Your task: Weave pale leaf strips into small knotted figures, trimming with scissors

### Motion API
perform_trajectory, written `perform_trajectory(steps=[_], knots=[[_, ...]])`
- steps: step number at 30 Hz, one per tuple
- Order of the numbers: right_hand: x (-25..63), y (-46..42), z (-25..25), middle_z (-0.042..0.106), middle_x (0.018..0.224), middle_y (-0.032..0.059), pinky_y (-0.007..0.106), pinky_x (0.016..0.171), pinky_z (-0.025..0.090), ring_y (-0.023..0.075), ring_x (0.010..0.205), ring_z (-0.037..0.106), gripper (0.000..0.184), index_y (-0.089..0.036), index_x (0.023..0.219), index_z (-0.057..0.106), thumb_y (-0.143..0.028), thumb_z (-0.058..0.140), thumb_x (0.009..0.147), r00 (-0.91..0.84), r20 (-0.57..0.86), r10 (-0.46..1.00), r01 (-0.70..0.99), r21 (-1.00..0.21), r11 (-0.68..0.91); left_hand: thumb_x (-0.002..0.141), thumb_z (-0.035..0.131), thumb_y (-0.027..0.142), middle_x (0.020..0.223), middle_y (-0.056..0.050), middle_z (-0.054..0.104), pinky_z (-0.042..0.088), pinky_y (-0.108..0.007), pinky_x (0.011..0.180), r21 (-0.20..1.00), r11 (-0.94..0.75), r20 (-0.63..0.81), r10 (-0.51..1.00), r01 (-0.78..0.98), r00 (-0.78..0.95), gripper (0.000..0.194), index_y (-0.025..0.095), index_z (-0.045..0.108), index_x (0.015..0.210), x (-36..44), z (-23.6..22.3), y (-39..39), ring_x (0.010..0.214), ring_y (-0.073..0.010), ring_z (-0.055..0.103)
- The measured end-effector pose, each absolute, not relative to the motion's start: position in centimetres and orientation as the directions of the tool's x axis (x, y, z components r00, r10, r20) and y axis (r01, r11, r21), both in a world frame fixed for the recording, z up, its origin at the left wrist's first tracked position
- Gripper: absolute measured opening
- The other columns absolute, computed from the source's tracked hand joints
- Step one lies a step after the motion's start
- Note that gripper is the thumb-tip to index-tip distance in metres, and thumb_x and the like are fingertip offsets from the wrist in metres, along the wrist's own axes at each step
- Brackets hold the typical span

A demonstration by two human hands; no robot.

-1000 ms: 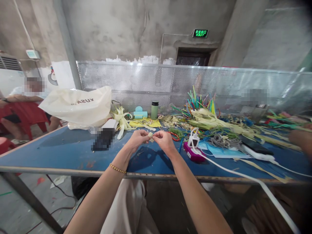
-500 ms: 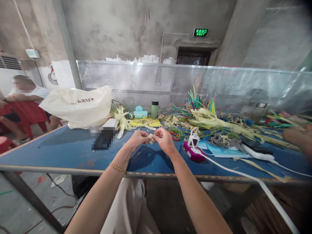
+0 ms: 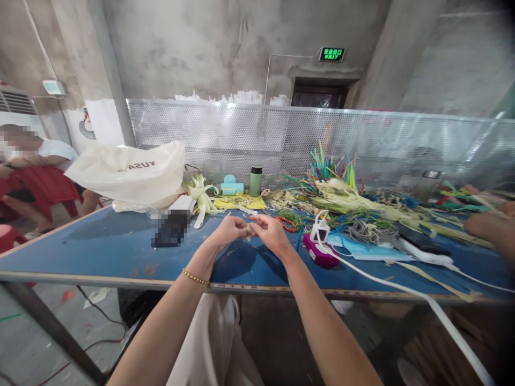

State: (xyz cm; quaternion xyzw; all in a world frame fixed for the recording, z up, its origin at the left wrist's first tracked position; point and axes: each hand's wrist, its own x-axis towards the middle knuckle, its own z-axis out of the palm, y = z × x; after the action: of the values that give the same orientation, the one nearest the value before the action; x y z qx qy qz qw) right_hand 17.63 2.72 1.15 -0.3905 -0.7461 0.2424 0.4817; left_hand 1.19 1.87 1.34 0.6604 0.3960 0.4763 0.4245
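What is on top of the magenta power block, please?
On the magenta power block sits a white charger, with a white cable running over it. The charger covers part of the top, so any socket beneath cannot be seen.

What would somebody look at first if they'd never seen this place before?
Probably the big cream bag on the left side of the blue table, or the bright bunch of colourful thin sticks poking up behind the pale strips right of the middle. Then the eye might drop to the person's hands in the centre, pinching something small and pale.
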Motion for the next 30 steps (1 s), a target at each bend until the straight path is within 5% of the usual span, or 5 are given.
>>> perform_trajectory(steps=[15,30], knots=[[17.7,3.1,1.3,0.065,0.073,0.0040,0.028,0.067,0.044,0.0169,0.071,0.058,0.016,-0.017,0.069,0.067,-0.030,0.059,0.073,-0.126,0.639,0.759,0.389,-0.672,0.630,0.062,0.067,0.023,0.054,0.006,0.045,0.027,-0.021,0.051,0.879,-0.439,0.364,0.870,0.187,0.332,0.018,0.015,0.052,0.058,1.4,1.9,1.2,0.053,-0.0065,0.037],[17.3,2.6,1.6,0.064,0.068,0.0009,0.024,0.061,0.044,0.0135,0.062,0.056,0.015,-0.016,0.077,0.064,-0.030,0.058,0.078,-0.188,0.623,0.759,0.252,-0.716,0.651,0.066,0.081,0.044,0.064,-0.004,0.063,0.044,-0.024,0.051,0.985,-0.080,0.143,0.869,-0.150,0.474,0.039,0.009,0.064,0.072,0.8,1.9,1.3,0.049,-0.0096,0.057]])
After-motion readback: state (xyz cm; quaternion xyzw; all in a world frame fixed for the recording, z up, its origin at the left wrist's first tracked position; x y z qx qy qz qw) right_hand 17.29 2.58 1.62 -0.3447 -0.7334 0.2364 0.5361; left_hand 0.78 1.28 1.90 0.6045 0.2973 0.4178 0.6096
